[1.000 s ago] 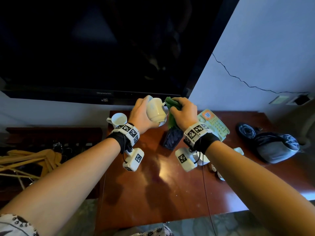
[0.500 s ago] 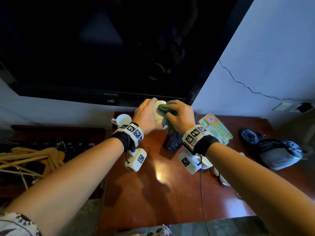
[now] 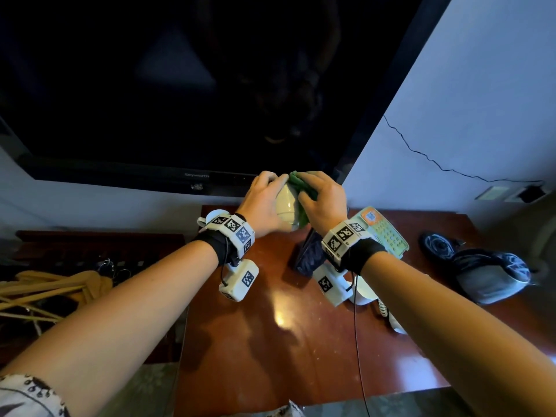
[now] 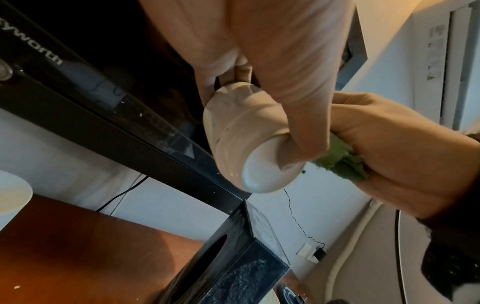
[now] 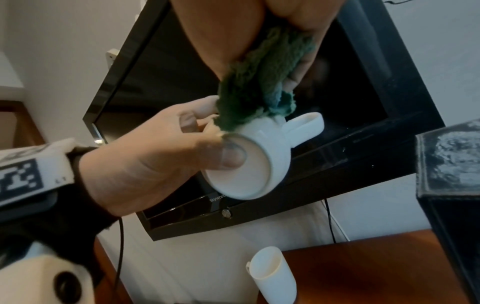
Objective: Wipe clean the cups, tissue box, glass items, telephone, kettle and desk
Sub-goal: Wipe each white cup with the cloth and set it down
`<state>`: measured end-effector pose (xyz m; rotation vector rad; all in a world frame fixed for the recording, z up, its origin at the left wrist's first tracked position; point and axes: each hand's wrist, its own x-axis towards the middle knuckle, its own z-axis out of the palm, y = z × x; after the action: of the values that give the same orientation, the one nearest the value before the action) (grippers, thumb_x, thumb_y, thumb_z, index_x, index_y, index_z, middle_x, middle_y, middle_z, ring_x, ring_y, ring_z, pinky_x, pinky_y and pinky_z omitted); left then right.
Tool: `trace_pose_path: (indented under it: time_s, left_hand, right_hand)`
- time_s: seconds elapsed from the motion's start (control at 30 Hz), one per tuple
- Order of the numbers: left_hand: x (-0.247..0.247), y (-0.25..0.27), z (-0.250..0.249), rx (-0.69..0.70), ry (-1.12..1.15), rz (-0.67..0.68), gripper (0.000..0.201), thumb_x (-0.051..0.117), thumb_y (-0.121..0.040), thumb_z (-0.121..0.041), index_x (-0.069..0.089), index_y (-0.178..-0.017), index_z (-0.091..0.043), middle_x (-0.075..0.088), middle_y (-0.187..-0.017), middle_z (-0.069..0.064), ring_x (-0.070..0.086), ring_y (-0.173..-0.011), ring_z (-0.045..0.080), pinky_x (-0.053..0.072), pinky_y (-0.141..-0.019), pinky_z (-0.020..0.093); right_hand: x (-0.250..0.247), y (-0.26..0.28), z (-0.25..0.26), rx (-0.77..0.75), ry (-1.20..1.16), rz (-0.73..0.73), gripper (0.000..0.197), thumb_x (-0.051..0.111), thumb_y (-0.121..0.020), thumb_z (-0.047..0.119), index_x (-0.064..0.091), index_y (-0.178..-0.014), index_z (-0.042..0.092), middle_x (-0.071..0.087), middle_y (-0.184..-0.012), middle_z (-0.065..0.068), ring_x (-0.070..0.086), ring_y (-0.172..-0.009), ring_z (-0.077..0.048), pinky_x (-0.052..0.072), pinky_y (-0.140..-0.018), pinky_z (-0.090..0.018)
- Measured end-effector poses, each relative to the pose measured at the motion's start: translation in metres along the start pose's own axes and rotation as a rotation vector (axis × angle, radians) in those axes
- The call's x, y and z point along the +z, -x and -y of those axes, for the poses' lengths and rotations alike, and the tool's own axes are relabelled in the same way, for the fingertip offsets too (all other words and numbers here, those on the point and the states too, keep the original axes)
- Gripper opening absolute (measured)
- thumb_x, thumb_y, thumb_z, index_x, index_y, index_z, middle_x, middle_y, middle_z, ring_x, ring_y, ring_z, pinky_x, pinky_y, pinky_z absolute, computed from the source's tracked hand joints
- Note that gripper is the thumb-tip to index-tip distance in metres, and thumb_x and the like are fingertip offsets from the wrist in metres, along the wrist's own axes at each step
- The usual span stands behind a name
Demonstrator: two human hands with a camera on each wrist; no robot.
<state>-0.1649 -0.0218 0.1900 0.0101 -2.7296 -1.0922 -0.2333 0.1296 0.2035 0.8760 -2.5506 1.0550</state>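
My left hand point(image 3: 264, 203) grips a white cup point(image 3: 287, 203) held on its side above the desk, thumb on its base point(image 5: 233, 156). My right hand point(image 3: 323, 203) holds a green cloth point(image 3: 301, 191) bunched in its fingers and presses it against the cup's side point(image 5: 249, 111). The cup's handle point(image 5: 303, 125) sticks out toward the television. In the left wrist view the cup point(image 4: 233, 133) lies in my fingers with the cloth point(image 4: 340, 160) beside it. A second white cup point(image 5: 272, 275) stands on the desk point(image 3: 285, 341) at the back left. The black tissue box point(image 3: 310, 254) and the green telephone point(image 3: 382, 230) stand below my hands.
A large black television point(image 3: 180, 85) hangs on the wall right behind the cup. A white kettle base and coiled phone cord point(image 3: 382, 308) lie under my right forearm. A grey bag point(image 3: 487, 272) sits on the desk's right. Wooden hangers point(image 3: 45, 290) lie left of the desk.
Both hands rose toward the television with the cup. The cup has turned in my left hand, and the cloth moved from beside the rim onto its side.
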Motion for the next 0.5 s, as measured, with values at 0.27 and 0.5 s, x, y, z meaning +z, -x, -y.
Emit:
trace_pose_path:
  time_s: [0.27,0.5]
  left_hand:
    - [-0.01,-0.007,-0.008,0.013,-0.062,-0.039,0.089,0.092,-0.055,-0.039,0.048,-0.129,-0.016,0.052,-0.124,0.003,0.049,-0.115,0.023,0.045,-0.095,0.041]
    - [-0.008,-0.005,-0.013,0.066,-0.107,-0.001,0.093,0.091,-0.06,-0.041,0.046,-0.136,-0.012,0.051,-0.129,0.004,0.047,-0.121,0.025,0.042,-0.1,0.038]
  right_hand:
    - [-0.003,-0.001,0.005,-0.084,0.048,0.019,0.035,0.061,-0.08,0.013,0.074,-0.112,0.015,0.067,-0.111,0.001,0.061,-0.103,-0.019,0.052,-0.09,-0.039]
    - [-0.011,0.003,0.003,-0.058,0.018,0.007,0.029,0.065,-0.081,0.006,0.075,-0.108,0.014,0.067,-0.109,0.0,0.058,-0.098,-0.009,0.041,-0.087,-0.011]
